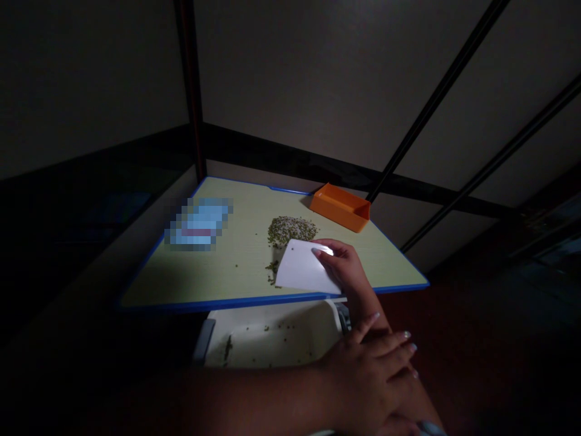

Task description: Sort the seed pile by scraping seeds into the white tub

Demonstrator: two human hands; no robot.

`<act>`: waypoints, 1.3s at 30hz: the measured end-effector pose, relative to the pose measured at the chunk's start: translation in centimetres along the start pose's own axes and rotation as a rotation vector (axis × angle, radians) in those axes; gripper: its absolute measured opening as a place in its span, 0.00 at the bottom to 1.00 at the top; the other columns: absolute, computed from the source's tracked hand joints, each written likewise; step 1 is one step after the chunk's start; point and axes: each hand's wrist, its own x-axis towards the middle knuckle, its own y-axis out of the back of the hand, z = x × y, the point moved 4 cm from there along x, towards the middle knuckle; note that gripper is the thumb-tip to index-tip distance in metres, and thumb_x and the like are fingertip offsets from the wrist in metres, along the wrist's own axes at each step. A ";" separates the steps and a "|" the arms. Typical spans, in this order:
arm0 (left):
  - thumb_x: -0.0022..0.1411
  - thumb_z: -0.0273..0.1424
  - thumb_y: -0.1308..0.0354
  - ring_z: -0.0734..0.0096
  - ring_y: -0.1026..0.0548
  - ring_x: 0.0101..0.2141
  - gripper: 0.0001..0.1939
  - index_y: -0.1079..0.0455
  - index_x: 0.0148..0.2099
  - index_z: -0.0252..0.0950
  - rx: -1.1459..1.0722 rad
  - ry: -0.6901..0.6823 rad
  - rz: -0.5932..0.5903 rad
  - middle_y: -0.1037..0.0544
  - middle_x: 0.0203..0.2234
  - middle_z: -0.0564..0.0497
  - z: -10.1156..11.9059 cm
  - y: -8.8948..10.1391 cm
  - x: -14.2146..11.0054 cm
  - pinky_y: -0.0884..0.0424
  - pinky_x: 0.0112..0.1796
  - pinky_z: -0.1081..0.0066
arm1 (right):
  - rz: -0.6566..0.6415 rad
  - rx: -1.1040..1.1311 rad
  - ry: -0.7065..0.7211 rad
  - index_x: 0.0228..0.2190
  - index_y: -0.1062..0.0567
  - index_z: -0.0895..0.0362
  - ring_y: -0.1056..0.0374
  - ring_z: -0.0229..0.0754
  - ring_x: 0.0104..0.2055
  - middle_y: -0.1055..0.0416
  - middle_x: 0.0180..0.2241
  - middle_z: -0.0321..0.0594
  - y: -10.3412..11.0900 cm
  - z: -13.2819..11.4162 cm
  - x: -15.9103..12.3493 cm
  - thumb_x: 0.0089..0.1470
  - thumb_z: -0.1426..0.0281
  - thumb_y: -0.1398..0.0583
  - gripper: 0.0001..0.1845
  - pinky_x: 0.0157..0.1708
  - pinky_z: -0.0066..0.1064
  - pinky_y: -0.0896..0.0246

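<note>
My right hand (341, 261) is closed on a white scraper (302, 266), thumb on top and fingers along its far edge. The scraper lies low over the table near its front edge. Just beyond it is a pile of small green and pale grains (291, 229), with a few stray grains beside its left edge. My left hand (381, 369) crosses over my right forearm, its fingers apart and resting on it, holding nothing. Below the table edge stands a white bin (276, 339) with scattered grains inside; my left arm hides its near part.
The pale table (204, 272) has a blue edge. An orange open box (340, 209) stands at the back right. A blurred-out light blue item (202, 224) lies on the left. Dark panelled walls (295, 79) rise behind the table.
</note>
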 end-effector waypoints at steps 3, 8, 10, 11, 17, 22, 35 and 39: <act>0.68 0.53 0.63 0.58 0.50 0.66 0.32 0.34 0.58 0.36 -0.010 0.000 -0.017 0.37 0.62 0.46 0.0 0.0 0.0 0.56 0.63 0.46 | -0.001 0.000 -0.004 0.34 0.18 0.53 0.29 0.40 0.32 0.20 0.35 0.40 0.0 0.0 0.0 0.42 0.61 0.31 0.16 0.32 0.32 0.36; 0.68 0.53 0.62 0.58 0.50 0.66 0.32 0.33 0.58 0.36 -0.018 -0.003 -0.026 0.37 0.62 0.46 0.0 0.1 0.1 0.54 0.63 0.46 | -0.002 -0.016 0.020 0.33 0.18 0.53 0.29 0.40 0.33 0.20 0.35 0.39 -0.2 -0.6 -0.2 0.41 0.61 0.31 0.14 0.33 0.32 0.35; 0.69 0.52 0.62 0.58 0.50 0.66 0.31 0.33 0.58 0.36 -0.016 0.000 -0.026 0.37 0.63 0.46 0.0 0.1 0.1 0.53 0.63 0.46 | -0.002 -0.014 0.017 0.33 0.18 0.53 0.29 0.41 0.33 0.20 0.35 0.39 -0.3 -0.8 -0.2 0.41 0.61 0.30 0.14 0.32 0.32 0.35; 0.69 0.52 0.62 0.59 0.50 0.66 0.31 0.33 0.58 0.36 -0.015 0.002 -0.023 0.37 0.63 0.46 0.0 0.1 0.0 0.54 0.63 0.46 | -0.002 -0.012 0.018 0.33 0.18 0.53 0.29 0.41 0.33 0.21 0.35 0.39 -0.3 -0.8 -0.2 0.41 0.61 0.30 0.15 0.32 0.32 0.35; 0.68 0.53 0.62 0.58 0.52 0.67 0.32 0.34 0.58 0.36 -0.008 0.007 -0.011 0.37 0.63 0.46 0.0 -0.1 0.0 0.57 0.64 0.46 | 0.013 -0.046 0.042 0.34 0.18 0.53 0.29 0.42 0.35 0.21 0.36 0.40 -0.1 -0.3 0.1 0.43 0.61 0.31 0.14 0.35 0.32 0.35; 0.67 0.53 0.60 0.59 0.52 0.66 0.32 0.34 0.59 0.36 -0.012 -0.003 -0.015 0.37 0.62 0.47 0.0 -0.1 0.0 0.55 0.63 0.46 | 0.036 -0.047 0.030 0.34 0.17 0.53 0.29 0.43 0.35 0.20 0.35 0.40 0.0 -0.4 0.0 0.42 0.61 0.31 0.14 0.35 0.32 0.36; 0.68 0.53 0.63 0.58 0.51 0.66 0.32 0.34 0.58 0.36 -0.016 -0.007 -0.017 0.37 0.62 0.46 0.1 -0.3 0.0 0.56 0.63 0.46 | 0.101 0.000 0.014 0.32 0.18 0.54 0.29 0.42 0.33 0.20 0.34 0.38 0.3 -0.3 0.0 0.40 0.63 0.30 0.14 0.34 0.32 0.36; 0.69 0.52 0.63 0.59 0.49 0.66 0.32 0.33 0.58 0.36 -0.003 -0.010 -0.018 0.36 0.62 0.46 0.1 -0.1 0.1 0.56 0.63 0.48 | 0.089 -0.009 0.017 0.32 0.18 0.53 0.28 0.43 0.34 0.20 0.34 0.39 0.2 -0.3 -0.1 0.40 0.62 0.30 0.14 0.34 0.32 0.35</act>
